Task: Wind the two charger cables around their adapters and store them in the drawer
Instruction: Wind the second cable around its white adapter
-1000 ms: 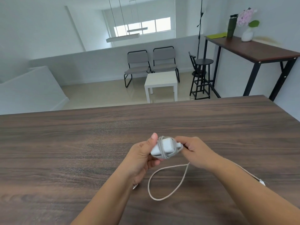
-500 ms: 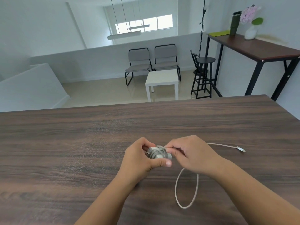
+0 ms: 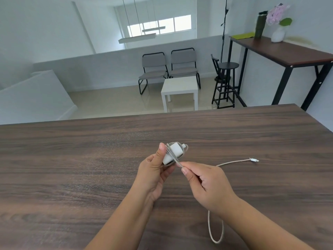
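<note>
Nearest, a slack loop of the braided cable (image 3: pixel 216 230) lies on the dark wood tabletop (image 3: pixel 72 177) just under the right forearm, its bend toward the near edge. Above it the right hand (image 3: pixel 210 186) hovers over the tabletop with its fingers (image 3: pixel 187 171) pressed together on the cable, thumb and forefinger pinching the strand just where it leaves the wound bundle; the remaining fingers curl into the palm. Just to the left, the left hand (image 3: pixel 153 175) holds the white adapter (image 3: pixel 173 153) up off the tabletop, thumb against its left side and the other fingers tucked beneath it, so they are mostly hidden. Several turns of cable already cross the adapter diagonally and around its far end. Behind the right hand, the free tail of the cable runs out to the right across the wood and ends in a small white connector (image 3: pixel 254 160) lying flat, well apart from both hands.

Beyond the far edge of the tabletop, the pale floor carries a low white side table (image 3: pixel 180 87), with two grey chairs (image 3: pixel 169 67) side by side behind it against a half wall. To the right stands a black stool (image 3: pixel 227 80) beside a tall dark-topped table (image 3: pixel 288 51), which bears a dark bottle (image 3: pixel 260 24), a green mat and a white vase of pink flowers (image 3: pixel 278 20).
</note>
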Motion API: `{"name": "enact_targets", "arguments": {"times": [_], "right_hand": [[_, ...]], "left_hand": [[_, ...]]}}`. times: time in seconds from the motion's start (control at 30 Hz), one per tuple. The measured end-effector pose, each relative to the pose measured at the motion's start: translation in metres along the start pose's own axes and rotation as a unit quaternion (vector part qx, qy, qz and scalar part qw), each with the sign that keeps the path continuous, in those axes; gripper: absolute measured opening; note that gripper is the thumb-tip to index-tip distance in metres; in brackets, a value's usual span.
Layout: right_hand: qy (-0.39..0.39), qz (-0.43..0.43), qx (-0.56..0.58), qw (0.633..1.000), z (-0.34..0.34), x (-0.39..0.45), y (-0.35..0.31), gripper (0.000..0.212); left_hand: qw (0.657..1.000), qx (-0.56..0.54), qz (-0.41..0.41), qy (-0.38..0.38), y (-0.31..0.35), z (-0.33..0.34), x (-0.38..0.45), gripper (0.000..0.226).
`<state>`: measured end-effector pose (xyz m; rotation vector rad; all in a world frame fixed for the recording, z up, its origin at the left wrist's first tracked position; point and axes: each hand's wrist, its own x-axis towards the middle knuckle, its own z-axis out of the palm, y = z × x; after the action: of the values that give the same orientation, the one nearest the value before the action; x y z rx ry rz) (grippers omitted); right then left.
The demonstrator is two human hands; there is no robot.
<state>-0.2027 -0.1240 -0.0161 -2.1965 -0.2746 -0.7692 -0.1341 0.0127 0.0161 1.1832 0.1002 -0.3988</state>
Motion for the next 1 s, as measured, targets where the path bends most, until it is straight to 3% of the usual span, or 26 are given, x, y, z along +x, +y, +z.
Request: {"name": "enact_targets", "arguments": {"times": [0.33, 0.5, 0.6, 0.7, 0.83, 1.0], "right_hand": [[-0.082, -0.005, 0.038, 0.996, 0.005, 0.002, 0.015, 0.031], [-0.149, 0.069, 0.089, 0.982, 0.005, 0.006, 0.033, 0.037], [-0.189, 0.086, 0.092, 0.974, -0.002, 0.017, 0.038, 0.033], [-0.222, 0.088, 0.045, 0.97, -0.013, 0.032, 0.042, 0.021], [-0.268, 0.072, -0.036, 0.96, -0.029, 0.046, 0.043, 0.012], [-0.267, 0.06, -0.04, 0.961, -0.033, 0.048, 0.025, 0.017]], "left_hand": [[0.998, 0.021, -0.042, -0.032, 0.0, -0.005, -0.008, 0.058], [0.995, 0.035, -0.047, -0.076, 0.004, -0.008, -0.01, 0.053], [0.988, 0.089, -0.046, -0.116, 0.006, -0.016, -0.01, 0.065], [0.973, 0.168, -0.001, -0.156, 0.005, -0.026, -0.007, 0.081], [0.942, 0.289, 0.07, -0.156, 0.005, -0.031, -0.006, 0.056], [0.881, 0.438, 0.125, -0.125, 0.0, -0.032, -0.009, 0.063]]}}
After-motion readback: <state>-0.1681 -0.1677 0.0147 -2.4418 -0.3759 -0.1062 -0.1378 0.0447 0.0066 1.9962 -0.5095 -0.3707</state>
